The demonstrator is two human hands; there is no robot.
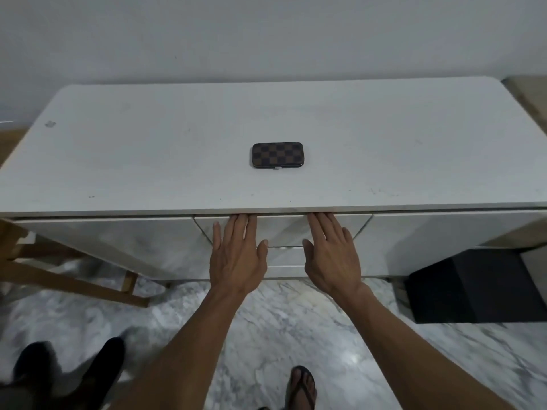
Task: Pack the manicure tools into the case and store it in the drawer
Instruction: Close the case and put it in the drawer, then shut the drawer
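A closed manicure case [277, 154] with a brown checkered cover lies flat in the middle of the white cabinet top [148, 161]. Below it, my left hand [236, 255] and my right hand [333, 255] rest flat on the front of the middle top drawer [282, 229], fingers spread, fingertips tucked under the overhanging top edge. Neither hand holds anything. The drawer looks closed. No loose tools are in view.
A wooden frame [68, 279] leans at the cabinet's left. A black box [473, 288] sits on the marble floor at the right. Dark shoes [74, 371] lie at the lower left, and my sandalled foot [302, 386] is below. A white wall stands behind.
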